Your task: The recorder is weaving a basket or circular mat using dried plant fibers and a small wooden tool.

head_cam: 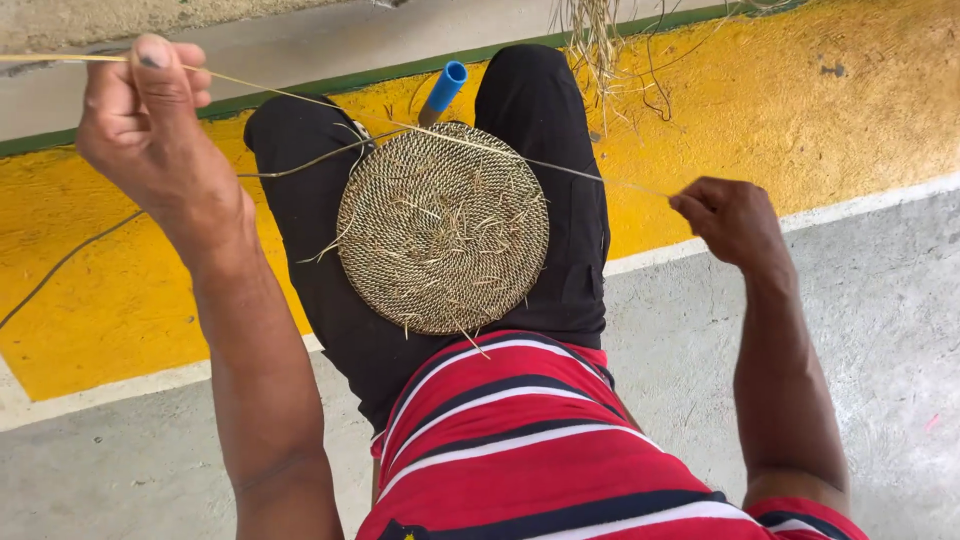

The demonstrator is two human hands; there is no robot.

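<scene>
A round woven disc (pixel 443 228) of pale fibre, with loose ends sticking out, rests on my lap over black trousers. My left hand (pixel 145 110) is raised at the upper left, fingers pinched on one end of a long thin straw-coloured strand (pixel 330 103). The strand runs taut across the top of the disc to my right hand (pixel 728 215), which pinches its other end at the right. Both hands are held apart above the disc, neither touching it.
A blue-capped tool (pixel 444 88) pokes up between my knees behind the disc. A bundle of dry fibre (pixel 600 40) hangs at the top centre. The floor is yellow-painted (pixel 850 100) with a white border, then grey concrete (pixel 900 330). A dark strand trails off to the left.
</scene>
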